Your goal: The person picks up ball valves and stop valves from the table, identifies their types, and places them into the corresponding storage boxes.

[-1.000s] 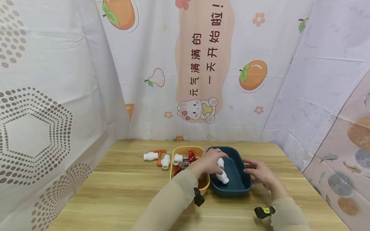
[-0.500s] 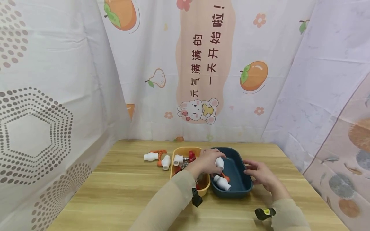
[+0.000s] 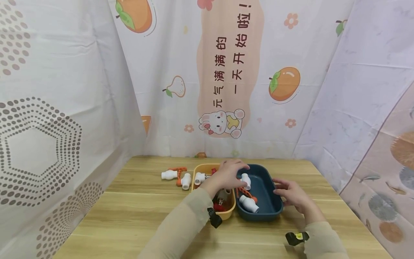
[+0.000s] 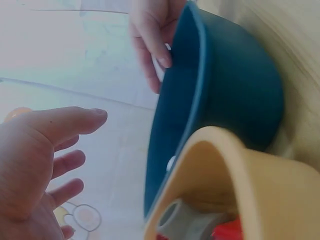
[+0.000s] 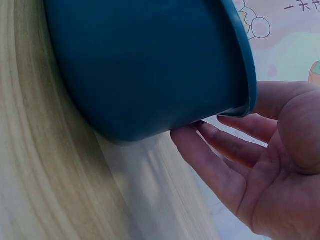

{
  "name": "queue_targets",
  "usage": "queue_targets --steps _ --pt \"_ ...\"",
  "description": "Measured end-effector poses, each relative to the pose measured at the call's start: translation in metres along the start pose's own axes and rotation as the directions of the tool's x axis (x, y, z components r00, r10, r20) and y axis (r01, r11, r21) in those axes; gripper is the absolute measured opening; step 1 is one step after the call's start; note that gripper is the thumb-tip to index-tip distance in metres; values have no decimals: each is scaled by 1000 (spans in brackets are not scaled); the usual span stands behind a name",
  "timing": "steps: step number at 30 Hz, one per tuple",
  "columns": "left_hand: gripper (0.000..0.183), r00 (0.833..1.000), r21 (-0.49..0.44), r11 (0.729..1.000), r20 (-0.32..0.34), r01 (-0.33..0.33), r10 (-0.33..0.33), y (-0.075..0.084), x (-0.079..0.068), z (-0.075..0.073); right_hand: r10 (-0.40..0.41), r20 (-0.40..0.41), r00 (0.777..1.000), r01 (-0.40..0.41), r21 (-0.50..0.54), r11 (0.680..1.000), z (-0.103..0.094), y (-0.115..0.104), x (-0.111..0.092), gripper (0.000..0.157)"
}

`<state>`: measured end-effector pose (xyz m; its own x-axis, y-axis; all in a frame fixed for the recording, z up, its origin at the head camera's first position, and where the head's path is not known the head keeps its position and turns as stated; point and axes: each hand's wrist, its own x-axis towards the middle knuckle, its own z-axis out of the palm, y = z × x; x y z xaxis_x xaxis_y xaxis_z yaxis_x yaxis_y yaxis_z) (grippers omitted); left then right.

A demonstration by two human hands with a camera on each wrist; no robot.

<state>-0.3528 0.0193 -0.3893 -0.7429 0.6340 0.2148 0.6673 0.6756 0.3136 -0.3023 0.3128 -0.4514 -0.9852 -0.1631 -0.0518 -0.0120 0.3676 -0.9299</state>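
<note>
My left hand [image 3: 228,175] hovers over the border between the yellow bin [image 3: 192,189] and the dark blue bin [image 3: 277,212], fingers spread and loosely bent. Nothing is between thumb and fingers of this left hand [image 4: 35,165] in the left wrist view. In the blue bin lie a white plastic ball valve [image 3: 249,204] and another white valve [image 3: 246,181], with orange handles [image 3: 248,194] between them. My right hand [image 3: 292,194] holds the blue bin's right side; in the right wrist view the thumb goes over the rim and the fingers [image 5: 195,150] touch the outer wall.
The yellow bin holds a white fitting [image 3: 198,178], red-handled parts [image 3: 220,207] and metal pieces. Left of it on the wooden table [image 3: 129,212] lie two white valves [image 3: 169,175] with orange handles [image 3: 178,169]. A printed curtain [image 3: 181,126] closes off the back.
The lower white valve has dropped a little nearer the front of the blue bin. My left hand has drawn back up and left, away from the valves. The right hand stays put.
</note>
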Motion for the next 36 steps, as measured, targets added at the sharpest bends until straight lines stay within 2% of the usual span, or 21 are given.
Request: queue_targets --steps 11,15,18,21,26,30,33,36 --pt "54 993 -45 999 -118 -6 0 -8 -17 -33 -4 -3 1000 4 -16 1000 -1 1 2 58" --pt "56 985 -56 998 -173 -10 0 -13 -24 -43 3 -8 1000 -3 -19 1000 0 0 2 58" --pt "57 972 -74 997 -234 -16 -2 -16 -30 -50 4 -6 1000 -4 -21 1000 0 0 1 58" --pt "56 947 -108 993 -321 -48 11 -19 -36 -57 1 -8 1000 -2 -24 1000 -1 -1 1 58" --pt "56 881 -150 983 -473 -110 26 -29 -44 -66 5 -11 1000 -5 -22 1000 0 0 1 58" --pt "56 833 -166 975 -552 -148 32 -39 -50 -72 9 -13 1000 -9 -15 1000 1 0 0 57" --pt "56 817 -160 976 -576 -149 30 -46 -55 -77 6 -13 1000 -7 -14 1000 1 -1 0 57" --pt "57 815 -157 981 -580 -116 3 -54 -60 -82 6 -11 1000 -6 -20 1000 1 0 0 57"
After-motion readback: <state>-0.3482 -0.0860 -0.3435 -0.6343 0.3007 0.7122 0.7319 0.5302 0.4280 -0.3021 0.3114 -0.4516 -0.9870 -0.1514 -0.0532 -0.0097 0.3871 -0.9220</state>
